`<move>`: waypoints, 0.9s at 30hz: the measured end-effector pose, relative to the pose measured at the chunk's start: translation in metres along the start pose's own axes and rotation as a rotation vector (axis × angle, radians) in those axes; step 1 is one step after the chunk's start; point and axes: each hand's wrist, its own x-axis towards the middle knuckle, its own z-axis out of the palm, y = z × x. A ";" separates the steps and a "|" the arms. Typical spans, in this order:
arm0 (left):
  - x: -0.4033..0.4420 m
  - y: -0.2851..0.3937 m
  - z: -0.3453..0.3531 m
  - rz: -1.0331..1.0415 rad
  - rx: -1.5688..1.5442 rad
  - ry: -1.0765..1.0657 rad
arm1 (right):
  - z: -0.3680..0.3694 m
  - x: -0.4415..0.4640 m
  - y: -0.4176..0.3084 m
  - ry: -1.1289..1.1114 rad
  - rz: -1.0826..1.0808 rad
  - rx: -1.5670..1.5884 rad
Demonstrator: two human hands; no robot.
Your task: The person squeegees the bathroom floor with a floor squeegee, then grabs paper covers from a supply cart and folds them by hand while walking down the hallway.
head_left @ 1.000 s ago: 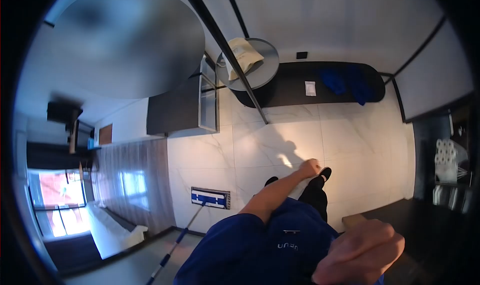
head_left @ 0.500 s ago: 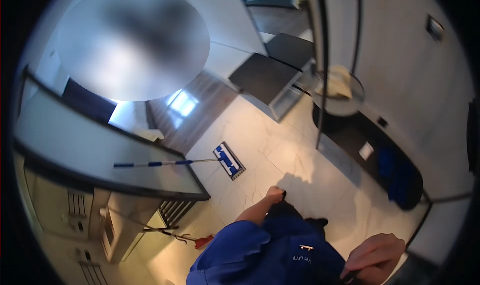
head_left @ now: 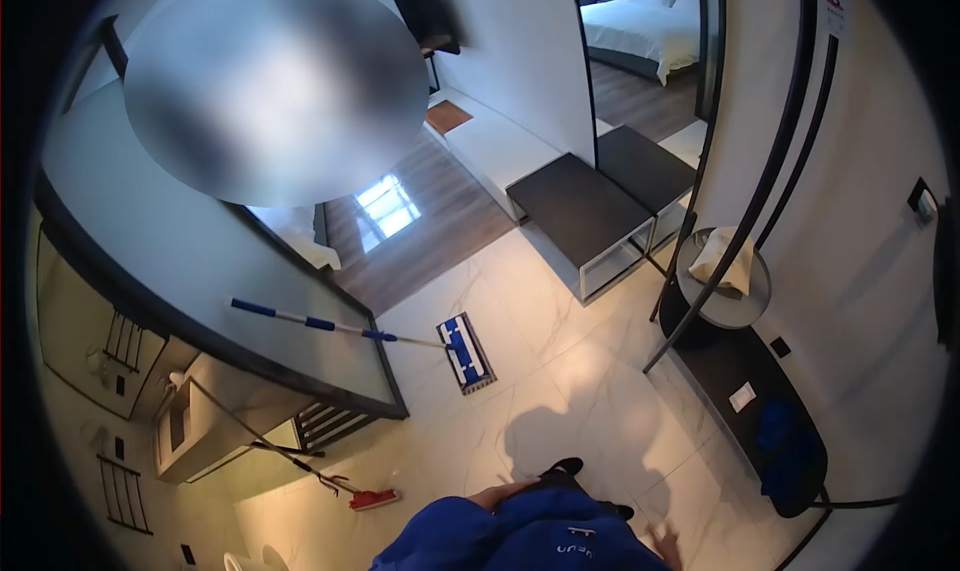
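You stand on pale floor tiles [head_left: 575,346], long blk worktop [head_left: 708,383] on your R. Ahead, L of ctr, the blue-and-white flat mop [head_left: 465,355] rests head-down; a red-headed brush [head_left: 375,499] is nearer your L side. Blue cloth [head_left: 783,446] lies on the worktop. Your R hand [head_left: 667,548] hangs low, fingers parted, nothing gripped; L hand's hidden, can't tell its grip.
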 end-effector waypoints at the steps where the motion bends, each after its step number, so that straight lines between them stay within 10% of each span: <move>1: 0.022 -0.004 -0.003 0.012 0.008 -0.004 | 0.002 -0.022 -0.003 -0.059 0.113 0.176; 9: 0.082 0.120 0.014 0.198 0.454 -0.098 | 0.050 -0.180 -0.025 -0.220 0.600 1.449; 15: 0.076 0.241 0.241 0.289 0.952 -0.277 | 0.126 -0.239 -0.003 0.100 0.629 2.088; 27: 0.034 0.140 0.631 0.197 1.347 -0.404 | 0.243 -0.254 0.215 0.162 0.483 2.510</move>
